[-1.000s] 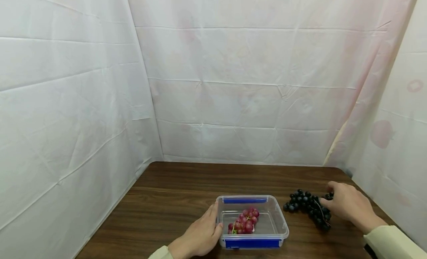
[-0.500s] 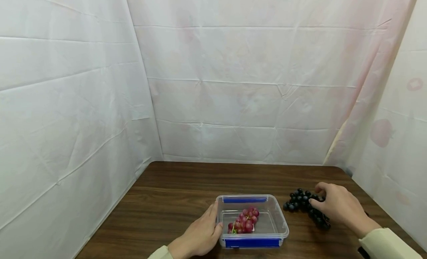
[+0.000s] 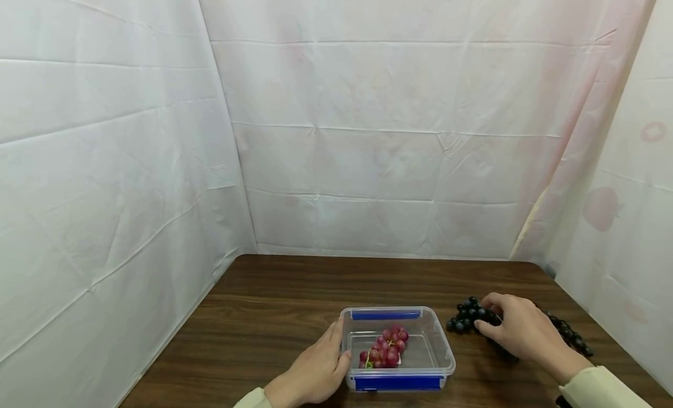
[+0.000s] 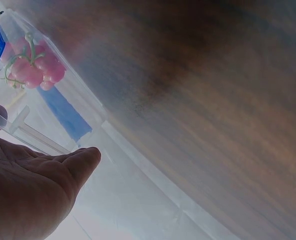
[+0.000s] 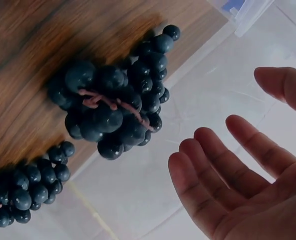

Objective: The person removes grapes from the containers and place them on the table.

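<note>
My left hand (image 3: 315, 367) rests with extended fingers along the left side of a clear plastic container (image 3: 446, 349) with blue clasps. Inside the container lies a bunch of red grapes (image 3: 386, 349) on a green stem, also visible in the left wrist view. Over a bunch of black grapes (image 3: 464, 317) on the table, my right hand (image 3: 523, 332) hovers, covering part of it. The right wrist view has these black grapes (image 5: 107, 120) with a reddish stem on top, and the fingers (image 5: 228, 160) spread apart with nothing between them.
A second bunch of black grapes (image 3: 570, 335) lies to the right, partly behind my right hand. The dark wooden table (image 3: 284, 303) is bounded by white sheets (image 3: 368, 162) at the back and both sides.
My right hand has moved left, from the right end of the black grapes to over their middle. The second bunch has come into view behind it. My left hand and the container stayed put.
</note>
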`<state>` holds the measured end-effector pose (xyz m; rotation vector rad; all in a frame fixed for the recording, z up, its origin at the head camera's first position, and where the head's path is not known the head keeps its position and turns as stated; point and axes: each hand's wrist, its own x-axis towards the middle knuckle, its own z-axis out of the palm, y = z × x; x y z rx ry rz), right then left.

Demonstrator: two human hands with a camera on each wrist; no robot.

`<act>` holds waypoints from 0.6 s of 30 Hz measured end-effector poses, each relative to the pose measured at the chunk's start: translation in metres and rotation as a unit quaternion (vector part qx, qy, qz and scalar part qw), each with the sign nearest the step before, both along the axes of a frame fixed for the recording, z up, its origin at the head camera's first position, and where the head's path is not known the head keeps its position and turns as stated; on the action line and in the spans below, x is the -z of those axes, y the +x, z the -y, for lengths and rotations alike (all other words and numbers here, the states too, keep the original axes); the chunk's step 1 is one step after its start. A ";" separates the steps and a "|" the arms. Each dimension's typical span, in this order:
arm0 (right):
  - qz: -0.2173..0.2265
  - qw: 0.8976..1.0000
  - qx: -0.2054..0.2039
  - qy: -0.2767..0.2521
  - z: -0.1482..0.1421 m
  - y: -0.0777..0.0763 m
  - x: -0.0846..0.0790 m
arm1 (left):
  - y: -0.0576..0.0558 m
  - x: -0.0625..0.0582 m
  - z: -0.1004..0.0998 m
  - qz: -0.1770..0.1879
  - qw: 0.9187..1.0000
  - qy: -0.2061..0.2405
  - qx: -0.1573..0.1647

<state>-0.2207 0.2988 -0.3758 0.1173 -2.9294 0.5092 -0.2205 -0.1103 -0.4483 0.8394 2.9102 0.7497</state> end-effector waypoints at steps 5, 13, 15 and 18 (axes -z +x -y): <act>-0.004 1.000 -0.021 -0.008 0.007 0.003 0.002 | 0.001 -0.001 0.000 0.003 1.000 0.003 0.001; -0.004 0.998 -0.048 -0.027 0.019 0.007 0.004 | 0.000 -0.001 0.000 0.006 1.000 0.004 0.002; -0.007 0.998 -0.059 -0.030 0.021 0.008 0.004 | 0.000 -0.001 0.000 0.005 1.000 0.003 0.001; -0.009 0.997 -0.068 -0.039 0.025 0.008 0.004 | 0.000 -0.001 0.000 0.003 1.000 0.003 0.000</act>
